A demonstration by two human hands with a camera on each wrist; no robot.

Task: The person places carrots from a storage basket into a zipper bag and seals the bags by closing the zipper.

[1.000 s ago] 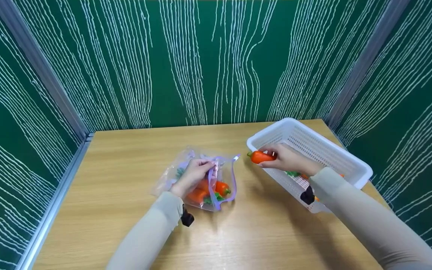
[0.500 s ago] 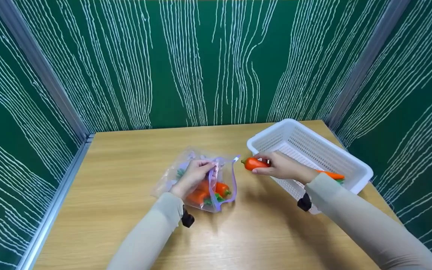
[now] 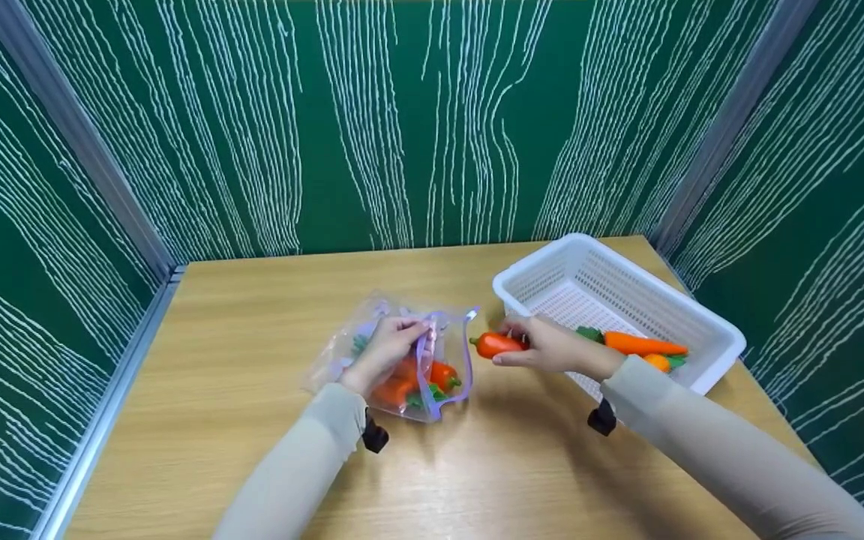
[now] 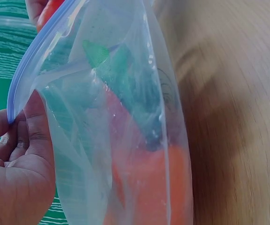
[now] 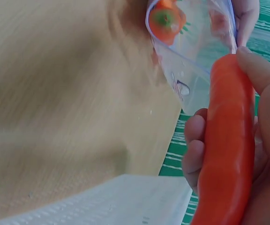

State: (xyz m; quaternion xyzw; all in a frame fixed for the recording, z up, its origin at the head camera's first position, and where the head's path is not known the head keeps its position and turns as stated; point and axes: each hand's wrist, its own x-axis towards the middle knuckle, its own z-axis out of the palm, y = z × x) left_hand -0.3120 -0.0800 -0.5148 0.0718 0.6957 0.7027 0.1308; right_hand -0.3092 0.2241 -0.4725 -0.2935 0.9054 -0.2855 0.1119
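Note:
A clear zip bag (image 3: 402, 360) with a purple rim lies on the wooden table (image 3: 252, 315); orange toy vegetables with green tops (image 3: 443, 375) show inside it. My left hand (image 3: 391, 346) pinches the bag's rim (image 4: 17, 101) and holds its mouth open toward the right. My right hand (image 3: 544, 346) grips an orange toy pepper (image 3: 498, 344) just right of the bag's mouth, between bag and basket. In the right wrist view the pepper (image 5: 226, 140) points at the open bag (image 5: 196, 51).
A white slotted basket (image 3: 702, 334) stands at the table's right rear with a toy carrot (image 3: 642, 345) and another orange piece (image 3: 657, 362) inside. Green patterned walls close in the table on three sides, with a metal rail (image 3: 109, 405) along the left edge.
My right hand has carried the orange pepper out of the basket and leftward, down toward the bag's mouth. The left hand and bag have stayed put.

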